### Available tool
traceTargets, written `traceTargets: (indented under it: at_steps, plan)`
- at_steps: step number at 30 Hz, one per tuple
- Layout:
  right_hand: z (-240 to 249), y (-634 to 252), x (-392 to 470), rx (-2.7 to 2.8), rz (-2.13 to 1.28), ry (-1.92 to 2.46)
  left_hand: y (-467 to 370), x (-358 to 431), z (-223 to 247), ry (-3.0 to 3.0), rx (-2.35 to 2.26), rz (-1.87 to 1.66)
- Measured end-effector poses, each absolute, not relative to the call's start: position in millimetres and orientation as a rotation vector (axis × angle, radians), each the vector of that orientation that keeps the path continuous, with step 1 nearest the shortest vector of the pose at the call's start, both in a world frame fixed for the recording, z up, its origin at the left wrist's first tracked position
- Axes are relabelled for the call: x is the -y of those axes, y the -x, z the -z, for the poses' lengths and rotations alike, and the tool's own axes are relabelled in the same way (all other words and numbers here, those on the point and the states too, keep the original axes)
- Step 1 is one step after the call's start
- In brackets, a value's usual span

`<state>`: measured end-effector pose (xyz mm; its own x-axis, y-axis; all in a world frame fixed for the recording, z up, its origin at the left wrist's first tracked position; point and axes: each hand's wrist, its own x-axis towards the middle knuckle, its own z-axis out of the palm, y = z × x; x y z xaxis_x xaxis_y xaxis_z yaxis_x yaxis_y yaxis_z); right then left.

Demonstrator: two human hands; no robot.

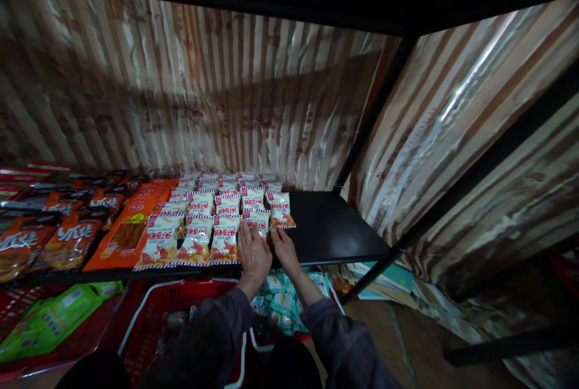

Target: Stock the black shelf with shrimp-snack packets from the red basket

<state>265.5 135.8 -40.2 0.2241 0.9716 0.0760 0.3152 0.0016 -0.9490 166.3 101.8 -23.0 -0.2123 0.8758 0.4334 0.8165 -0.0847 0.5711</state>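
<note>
Rows of small white snack bags with red-and-blue striped edges lie on a black shelf. My left hand rests on the front snack bag near the right end of the rows, fingers stretched forward and covering its lower part. Close beside it on the right is my right hand, its fingers slightly bent at the same bag's right side, just below another white snack bag. Neither hand lifts anything. Some fingertips of the right hand are hard to make out.
Left on the black shelf are an orange packet and several orange-black bags. Beneath stand red baskets, one with teal packets, another with a green bag. A black post rises at the back right.
</note>
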Motion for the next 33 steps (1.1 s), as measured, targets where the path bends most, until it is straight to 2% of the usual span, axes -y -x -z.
traceTargets:
  at_steps: [4, 13, 33]
  plan:
    - [42, -257, -139, 1.269, -0.862, 1.489, -165, -103, 26, -1.894, -2.049, -1.121]
    - [43, -245, -148, 1.241, -0.925, 1.203, -165, -113, 42, -1.925, -1.948, -1.257]
    - [58, -246, -158, 1.321, -0.799, 1.255, -162, -122, 46, -1.958, -1.924, -1.217]
